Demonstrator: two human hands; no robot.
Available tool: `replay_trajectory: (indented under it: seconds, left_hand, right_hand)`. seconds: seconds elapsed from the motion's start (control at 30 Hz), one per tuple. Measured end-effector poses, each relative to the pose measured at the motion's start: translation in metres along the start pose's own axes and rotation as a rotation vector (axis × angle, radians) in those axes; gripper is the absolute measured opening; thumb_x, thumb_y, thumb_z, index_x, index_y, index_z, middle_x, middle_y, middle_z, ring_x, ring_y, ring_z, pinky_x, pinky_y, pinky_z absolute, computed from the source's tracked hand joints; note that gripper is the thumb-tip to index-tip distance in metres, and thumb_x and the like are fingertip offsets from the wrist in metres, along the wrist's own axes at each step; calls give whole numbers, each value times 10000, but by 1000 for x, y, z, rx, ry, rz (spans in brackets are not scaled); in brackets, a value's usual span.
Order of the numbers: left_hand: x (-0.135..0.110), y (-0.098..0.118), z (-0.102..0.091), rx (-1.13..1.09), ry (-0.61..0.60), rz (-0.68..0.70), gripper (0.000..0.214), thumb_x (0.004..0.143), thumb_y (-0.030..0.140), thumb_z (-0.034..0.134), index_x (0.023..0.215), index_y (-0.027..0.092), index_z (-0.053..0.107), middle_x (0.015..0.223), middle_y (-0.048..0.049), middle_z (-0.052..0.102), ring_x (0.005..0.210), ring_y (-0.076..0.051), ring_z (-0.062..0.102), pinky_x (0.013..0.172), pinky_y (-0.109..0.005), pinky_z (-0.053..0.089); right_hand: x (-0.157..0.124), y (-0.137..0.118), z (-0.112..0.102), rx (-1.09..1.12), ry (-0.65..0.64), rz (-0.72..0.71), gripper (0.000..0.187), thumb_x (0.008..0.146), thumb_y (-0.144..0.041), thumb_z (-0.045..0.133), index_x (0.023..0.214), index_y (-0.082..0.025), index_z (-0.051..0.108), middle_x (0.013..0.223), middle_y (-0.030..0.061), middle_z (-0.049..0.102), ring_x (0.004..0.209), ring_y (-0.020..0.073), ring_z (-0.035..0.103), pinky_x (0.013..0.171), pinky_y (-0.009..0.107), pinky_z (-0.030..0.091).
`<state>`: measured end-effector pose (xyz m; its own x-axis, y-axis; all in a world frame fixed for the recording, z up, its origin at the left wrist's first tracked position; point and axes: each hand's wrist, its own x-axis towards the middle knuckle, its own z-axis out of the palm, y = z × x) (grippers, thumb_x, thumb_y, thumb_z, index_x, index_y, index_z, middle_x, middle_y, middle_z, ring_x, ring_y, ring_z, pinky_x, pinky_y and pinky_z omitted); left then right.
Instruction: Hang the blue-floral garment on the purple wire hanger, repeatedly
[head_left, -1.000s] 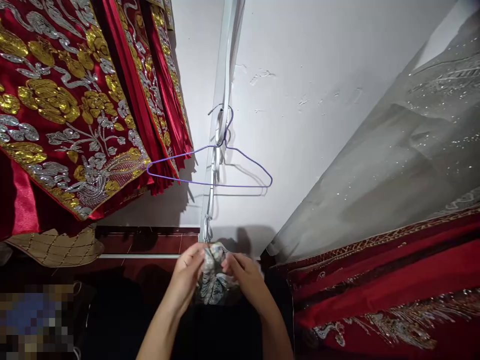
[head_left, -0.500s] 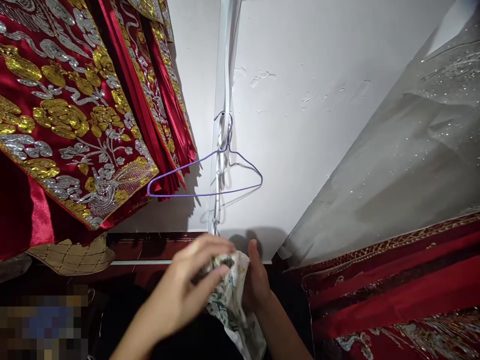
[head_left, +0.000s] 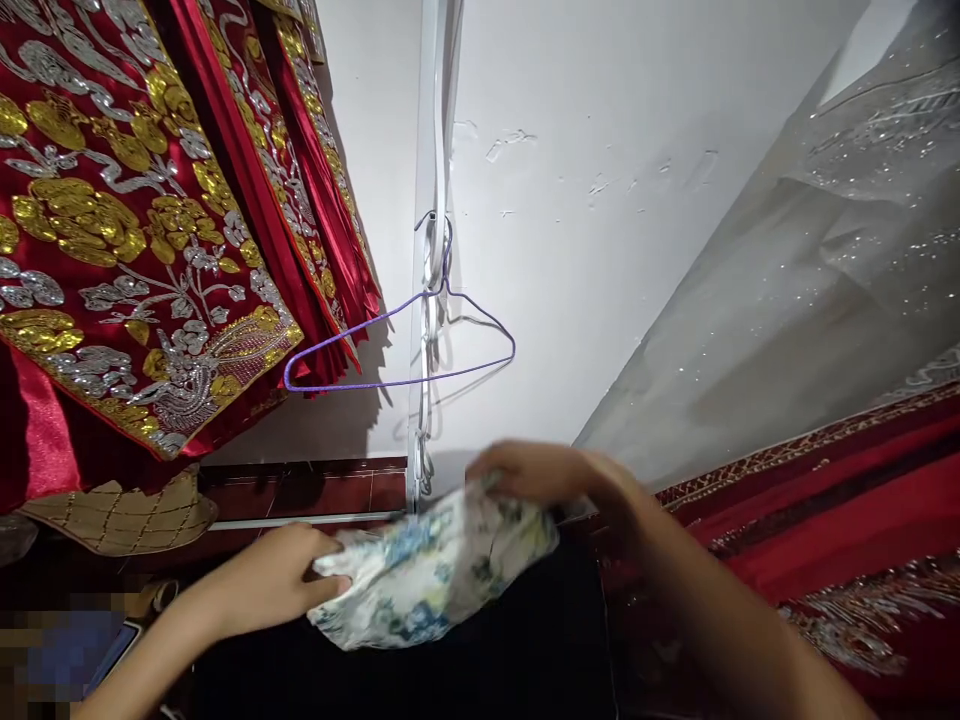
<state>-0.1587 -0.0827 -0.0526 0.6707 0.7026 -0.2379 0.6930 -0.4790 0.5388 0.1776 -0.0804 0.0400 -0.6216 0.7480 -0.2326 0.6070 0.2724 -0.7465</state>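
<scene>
A white cloth with a blue, green and yellow floral print [head_left: 435,580] is stretched sideways between my hands, low in the view and somewhat blurred. My left hand [head_left: 289,575] pinches its left end, thumb in front. The upper right end is gripped by my right hand [head_left: 529,475], which reaches over from the right with its fingers pointing left. Beyond and above the cloth, a purple wire hanger [head_left: 401,382] hangs bare on a white cord. Neither hand touches it. What kind of fabric piece this is, I cannot tell.
Red garments with gold and silver embroidery [head_left: 150,230] hang at the left. A sheer, glittery grey-white fabric [head_left: 810,260] slopes down the right side, above red embroidered cloth [head_left: 862,510]. A white wall [head_left: 570,110] stands behind. A beige quilted item [head_left: 142,515] lies at lower left.
The bunched cloth has been spread out sideways. My left hand moved left with one end; my right hand rose and now grips the other end. The view shifted slightly.
</scene>
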Motion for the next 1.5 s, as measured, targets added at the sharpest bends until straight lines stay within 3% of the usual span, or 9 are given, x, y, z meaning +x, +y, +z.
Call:
replay_trajectory:
  seconds: [0.13, 0.23, 0.37, 0.6, 0.93, 1.17, 1.3, 1.4, 1.5]
  left_hand:
    - [-13, -1, -37, 168, 85, -39, 267, 936, 422, 507, 1028, 261, 699, 1024, -78, 738, 926, -271, 688, 796, -318, 464]
    - [-13, 6, -45, 319, 181, -144, 286, 970, 341, 419, 1029, 251, 684, 965, -98, 737, 864, -274, 700, 747, -335, 457]
    - [-8, 15, -56, 409, 242, -249, 374, 977, 387, 401, 820, 197, 682, 843, -128, 718, 765, -285, 684, 670, -343, 442]
    - [1, 30, -111, 92, 521, -14, 408, 922, 524, 513, 929, 204, 766, 1039, -71, 764, 932, -278, 694, 841, -333, 506]
    - [42, 18, -144, -25, 458, 26, 287, 816, 441, 588, 748, 197, 725, 736, -15, 729, 697, -218, 666, 691, -300, 520]
    - [31, 50, -140, 144, 996, 267, 154, 868, 322, 558, 915, 193, 628, 979, -56, 687, 912, -211, 626, 847, -321, 497]
    - [41, 76, -152, 204, 949, 312, 474, 913, 258, 531, 1381, 197, 488, 1150, -97, 674, 945, -210, 650, 855, -330, 503]
    - [59, 75, -162, 283, 908, 337, 391, 932, 249, 481, 1298, 188, 604, 1134, -95, 706, 966, -217, 666, 881, -335, 499]
    - [69, 64, -167, 303, 851, 359, 354, 940, 286, 463, 1204, 181, 675, 1117, -88, 726, 964, -220, 672, 863, -316, 497]
  right_hand:
    - [30, 17, -35, 142, 604, -82, 528, 734, -101, 533, 1236, -235, 628, 817, -3, 677, 601, 133, 544, 582, 255, 419]
    - [61, 44, -31, 185, 795, -112, 452, 713, -108, 500, 1128, -214, 645, 832, -1, 650, 626, 135, 523, 587, 254, 390]
    - [67, 66, -16, 232, 822, -157, 81, 742, -169, 499, 724, -180, 577, 736, -7, 575, 704, 155, 528, 631, 257, 373]
    - [12, 48, -21, 95, 864, -111, 155, 773, -181, 492, 625, -196, 445, 630, -36, 413, 637, 128, 405, 590, 257, 270]
    - [-6, 34, -7, 95, 894, 11, 116, 681, -176, 494, 640, -203, 389, 643, -48, 346, 643, 117, 330, 560, 261, 210]
    - [-5, 15, 11, 170, 847, -87, 131, 747, -158, 494, 640, -204, 434, 634, -37, 410, 639, 130, 393, 565, 255, 282]
    - [-2, -3, 25, 121, 796, -193, 109, 802, -143, 489, 725, -203, 537, 707, -12, 533, 686, 153, 486, 611, 264, 355]
    - [-7, -2, 25, 91, 833, -156, 201, 795, -139, 515, 929, -215, 644, 787, 11, 626, 730, 182, 562, 631, 276, 411]
    - [-22, 13, 12, 133, 1046, -83, 662, 750, -136, 591, 1395, -258, 504, 783, 13, 662, 661, 195, 578, 572, 288, 434]
